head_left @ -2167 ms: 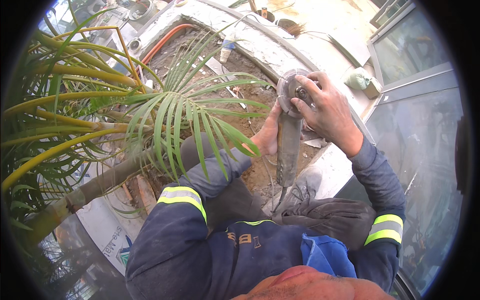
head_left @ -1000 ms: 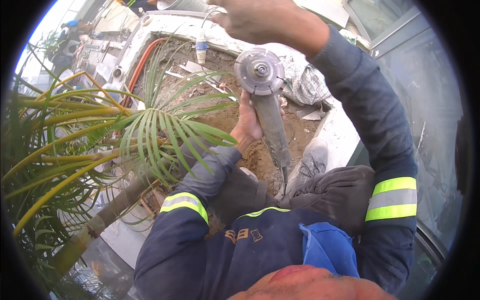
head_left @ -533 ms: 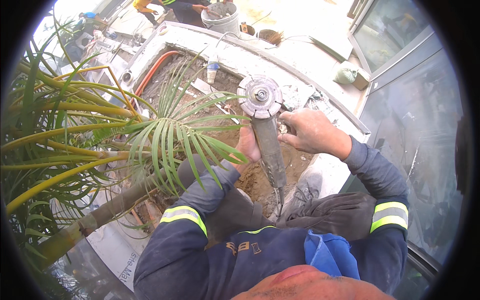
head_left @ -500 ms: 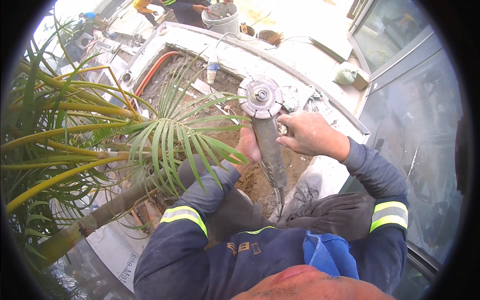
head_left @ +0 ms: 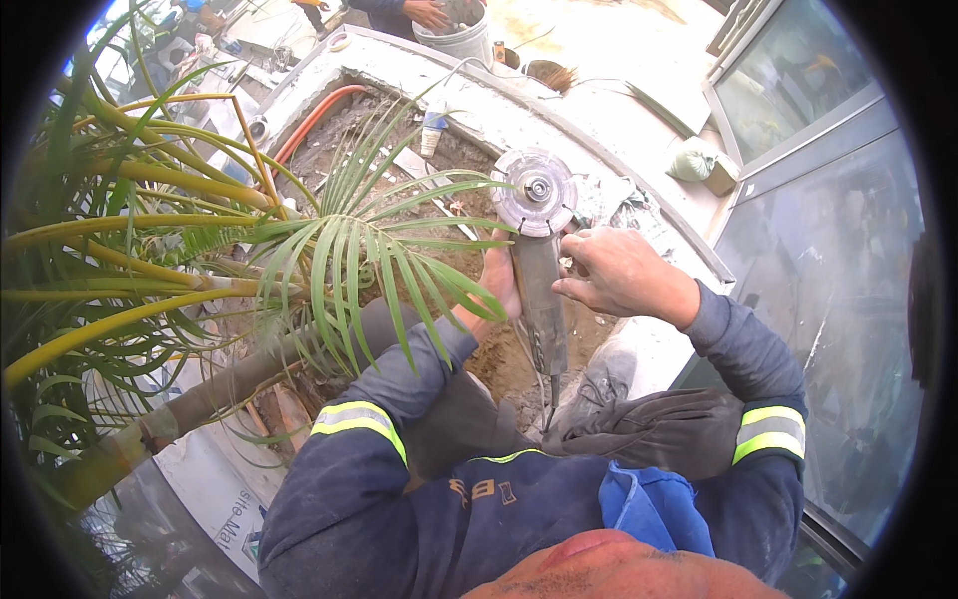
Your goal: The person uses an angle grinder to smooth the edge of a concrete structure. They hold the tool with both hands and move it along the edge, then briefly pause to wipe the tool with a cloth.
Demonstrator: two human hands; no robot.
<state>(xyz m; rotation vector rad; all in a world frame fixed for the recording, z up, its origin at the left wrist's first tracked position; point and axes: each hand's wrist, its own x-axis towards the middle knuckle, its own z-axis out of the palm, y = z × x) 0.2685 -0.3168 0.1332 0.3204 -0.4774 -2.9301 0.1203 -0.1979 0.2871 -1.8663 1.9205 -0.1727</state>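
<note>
A grey angle grinder (head_left: 542, 299) stands upright in front of me, its segmented cutting disc (head_left: 555, 205) at the far end and its cord leaving the near end. My left hand (head_left: 499, 284) is wrapped round the grinder's body from the left, with some fingers hidden behind it. Close to the grinder's right side, just below the disc, my right hand (head_left: 627, 272) has its fingers curled in and its thumb opposite. Something small and pale shows between them, too small to name. Palm fronds (head_left: 374, 260) reach in front of my left forearm.
A palm trunk (head_left: 215, 404) slants across the left. Around the soil bed runs a white ledge (head_left: 589, 150), with an orange hose (head_left: 314, 120) inside it. Glass panels (head_left: 813, 270) stand at right. Beyond, another person's hand (head_left: 427, 13) is at a bucket (head_left: 461, 42).
The grinder and my left hand have shifted slightly right in the picture. My right hand stays close beside the grinder, fingers still curled. The other person's hand has moved at the bucket.
</note>
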